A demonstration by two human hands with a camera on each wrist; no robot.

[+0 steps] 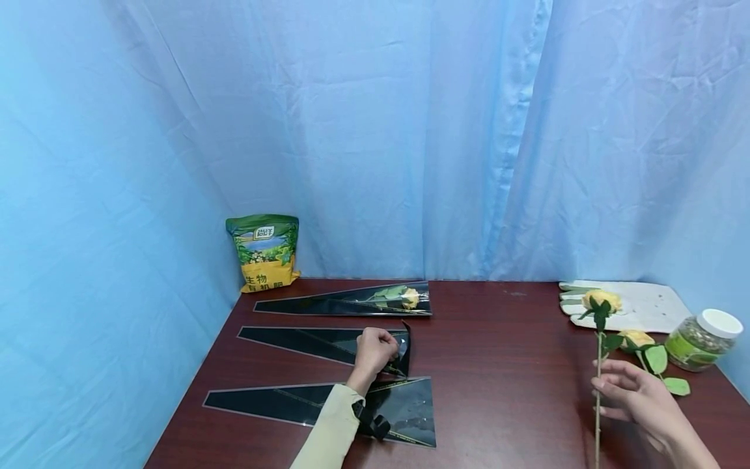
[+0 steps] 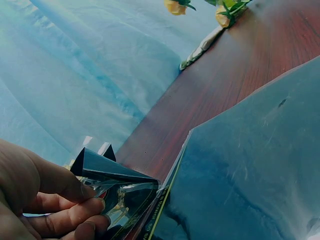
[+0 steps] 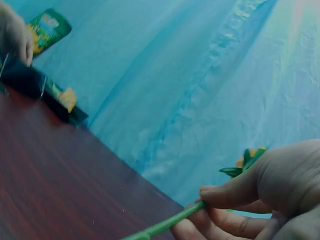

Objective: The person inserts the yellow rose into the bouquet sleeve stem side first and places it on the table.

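My left hand (image 1: 374, 355) pinches the top film of the middle black-and-clear flower sleeve (image 1: 293, 337) near its wide end. In the left wrist view the film (image 2: 117, 172) lifts and bends beside the fingertips, leaving the mouth raised. At the right, my right hand (image 1: 641, 397) holds a yellow rose (image 1: 602, 301) by its stem, thumb against fingers. The bloom points up and away, and the bare stem (image 3: 170, 222) runs below the hand. Behind this hand lies another yellow rose (image 1: 637, 339) with green leaves.
A sleeve with a yellow rose inside (image 1: 410, 299) lies at the back; a flat sleeve (image 1: 410, 413) lies in front, a black ribbon (image 1: 375, 426) over it. A fertilizer bag (image 1: 266, 254) stands back left. White gloves (image 1: 644, 306) and a lidded jar (image 1: 703, 339) sit at right.
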